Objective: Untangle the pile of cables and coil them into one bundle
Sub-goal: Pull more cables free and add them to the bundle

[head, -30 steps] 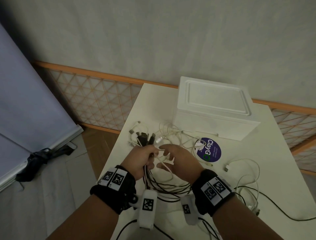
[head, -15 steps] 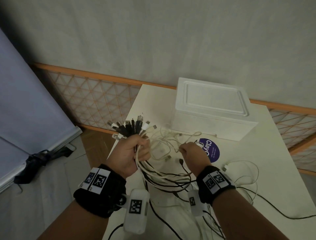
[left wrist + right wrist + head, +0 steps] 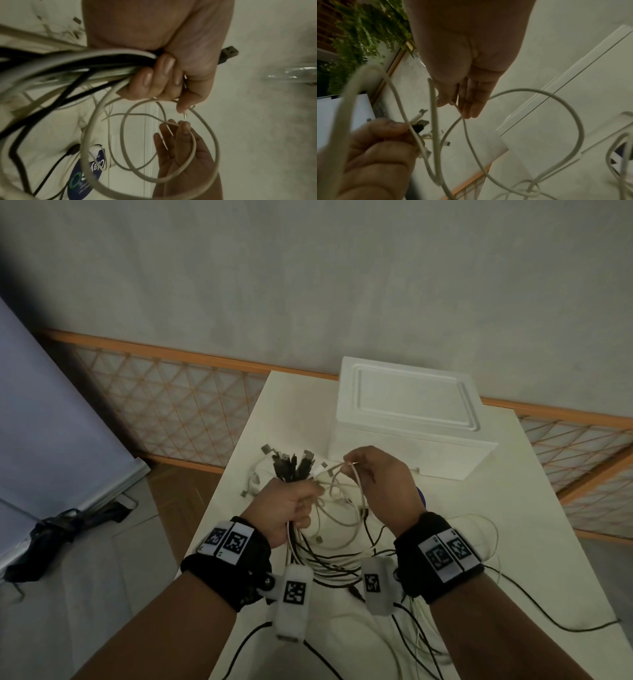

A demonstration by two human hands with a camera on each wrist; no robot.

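Note:
My left hand (image 3: pixel 291 505) grips a thick bundle of black and white cables (image 3: pixel 325 556) in a fist above the table, with the plug ends (image 3: pixel 291 465) fanning out above the knuckles. The left wrist view has the fingers (image 3: pixel 154 75) curled round the strands (image 3: pixel 77 63). My right hand (image 3: pixel 373 474) pinches one thin white cable (image 3: pixel 339 467) between thumb and fingertips, just right of the plugs. In the right wrist view that white cable (image 3: pixel 556 97) loops loosely below the pinching fingers (image 3: pixel 471 102). More cable lengths trail down over the table toward me.
A white foam box (image 3: pixel 407 419) stands at the back of the white table (image 3: pixel 513 508). A blue round sticker (image 3: pixel 85 178) lies under the cables. Loose white and black cables (image 3: pixel 479 529) sprawl on the right. The table's left edge drops to the floor.
My left hand lifted the bundle off the table, then sat lower and further right. My right hand moved up and away from me, now pinching a white cable near the plugs.

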